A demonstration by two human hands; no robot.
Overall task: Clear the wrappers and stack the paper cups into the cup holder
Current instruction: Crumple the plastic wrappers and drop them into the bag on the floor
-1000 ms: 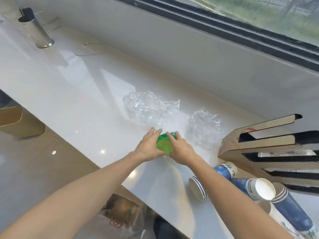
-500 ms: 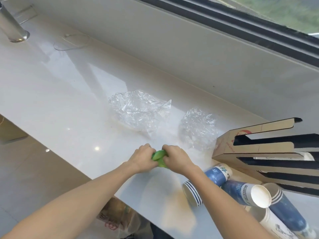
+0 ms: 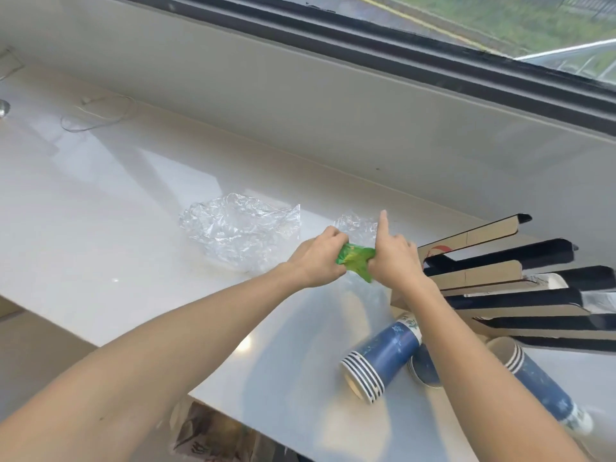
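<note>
Now, line by line:

Left hand (image 3: 320,258): curled tight round the left end of the green wrapper (image 3: 356,260), knuckles up, raised a little above the counter (image 3: 100,235).

Right hand (image 3: 393,261): closed on the right end of the same wrapper, forefinger sticking straight up and free of it, other fingers folded.

Green wrapper: crumpled and bunched between both fists, one corner hanging down just below the right hand.

Big clear wrapper (image 3: 240,235): crinkled plastic lying flat on the counter, left of and behind the hands, untouched.

Small clear wrapper (image 3: 356,226): balled plastic behind the hands, partly hidden by the right hand.

Cup holder (image 3: 500,281): cardboard, tan outside and black inside, several long slots fanned out, lying at the right of the counter, just beside the right wrist.

Cup stack (image 3: 380,361): blue paper cups nested together, on their side, white striped rims toward the near edge, close under the right forearm.

Second stack (image 3: 533,381): blue cups on their side at far right, rims near the holder.

Loose cup (image 3: 425,368): blue, mostly hidden behind the right forearm, between the two stacks.

Counter: glossy white, running along under the window (image 3: 466,35).

Bag (image 3: 206,435): printed brownish, below the counter's near edge, blurred.
</note>
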